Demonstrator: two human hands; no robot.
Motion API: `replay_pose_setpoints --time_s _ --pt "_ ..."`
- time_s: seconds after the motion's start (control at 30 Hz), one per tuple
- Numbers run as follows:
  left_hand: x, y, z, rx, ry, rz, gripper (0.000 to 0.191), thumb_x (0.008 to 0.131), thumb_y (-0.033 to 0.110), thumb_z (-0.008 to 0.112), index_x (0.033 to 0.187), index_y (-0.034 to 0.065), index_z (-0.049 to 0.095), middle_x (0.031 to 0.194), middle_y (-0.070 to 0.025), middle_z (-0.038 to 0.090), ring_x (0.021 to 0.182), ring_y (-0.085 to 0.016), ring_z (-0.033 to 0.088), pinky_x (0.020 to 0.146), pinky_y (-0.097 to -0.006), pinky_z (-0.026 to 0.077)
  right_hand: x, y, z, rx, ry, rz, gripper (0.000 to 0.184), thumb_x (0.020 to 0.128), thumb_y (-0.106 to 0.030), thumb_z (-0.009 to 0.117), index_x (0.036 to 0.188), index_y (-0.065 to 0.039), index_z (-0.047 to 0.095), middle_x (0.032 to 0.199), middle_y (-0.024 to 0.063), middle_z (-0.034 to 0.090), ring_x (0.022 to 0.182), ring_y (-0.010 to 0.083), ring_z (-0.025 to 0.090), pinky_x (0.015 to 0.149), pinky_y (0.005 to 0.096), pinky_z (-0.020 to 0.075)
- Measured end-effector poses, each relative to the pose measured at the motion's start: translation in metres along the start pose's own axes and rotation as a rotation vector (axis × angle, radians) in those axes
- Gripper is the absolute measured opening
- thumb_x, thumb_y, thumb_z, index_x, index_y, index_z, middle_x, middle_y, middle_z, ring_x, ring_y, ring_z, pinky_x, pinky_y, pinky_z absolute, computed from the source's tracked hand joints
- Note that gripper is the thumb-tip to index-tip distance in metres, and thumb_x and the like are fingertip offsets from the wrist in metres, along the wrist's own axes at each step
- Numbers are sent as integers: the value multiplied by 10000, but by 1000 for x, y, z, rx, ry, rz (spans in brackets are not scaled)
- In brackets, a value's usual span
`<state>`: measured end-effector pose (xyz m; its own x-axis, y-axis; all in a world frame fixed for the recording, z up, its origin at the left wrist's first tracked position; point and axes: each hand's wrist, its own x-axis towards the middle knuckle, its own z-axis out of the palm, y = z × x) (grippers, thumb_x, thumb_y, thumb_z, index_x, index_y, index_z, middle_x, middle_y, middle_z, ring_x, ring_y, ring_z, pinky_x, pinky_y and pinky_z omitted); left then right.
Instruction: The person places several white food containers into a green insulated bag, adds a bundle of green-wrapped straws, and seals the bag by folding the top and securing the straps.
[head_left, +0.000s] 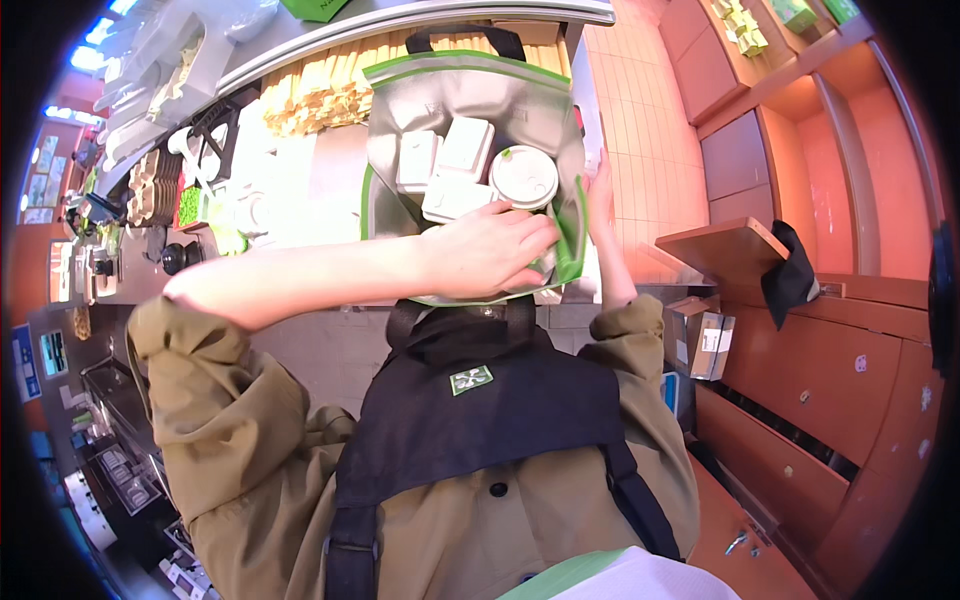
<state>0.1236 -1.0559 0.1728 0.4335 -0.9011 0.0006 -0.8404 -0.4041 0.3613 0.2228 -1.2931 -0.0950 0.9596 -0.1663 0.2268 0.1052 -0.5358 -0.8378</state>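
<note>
An insulated bag (480, 94) with a silver lining, green trim and black handles stands unzipped on the counter before me. Inside it are several white lidded boxes (466, 148) and a white cup with a round lid (523, 177), a green stopper on the lid. My left hand (495, 251) reaches over the bag's front rim, its fingers bent just in front of the cup. What lies beneath those fingers is mostly hidden. My right hand (600, 199) is at the bag's right side, on the outside; the bag's edge partly covers it.
Folded brown paper bags (319, 94) fill a shelf space behind the bag. Cardboard cup carriers (154, 187) and a red tray of green items (191, 206) stand left. On the right are a wooden flap (724, 247) with a black cloth (784, 274) and a cardboard box (705, 341).
</note>
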Motion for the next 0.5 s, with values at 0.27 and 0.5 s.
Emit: replay_pose_setpoints --time_s 0.27,0.5 --pt "3 2 5 35 56 54 438 848 263 581 1190 27 442 1227 -111 493 1177 -254 484 1038 -470 304 36 -11 -7 5 17 40 535 908 -116 482 1408 -57 300 1272 267 470 1118 401 510 903 464 431" --pt "42 -3 -83 -148 -98 -218 243 835 165 577 1054 65 552 1068 -94 579 1043 -289 559 840 -426 466 39 -56 -21 -265 197 -228 551 900 -299 565 1356 -29 415 1332 247 401 1244 368 392 1029 428 332"
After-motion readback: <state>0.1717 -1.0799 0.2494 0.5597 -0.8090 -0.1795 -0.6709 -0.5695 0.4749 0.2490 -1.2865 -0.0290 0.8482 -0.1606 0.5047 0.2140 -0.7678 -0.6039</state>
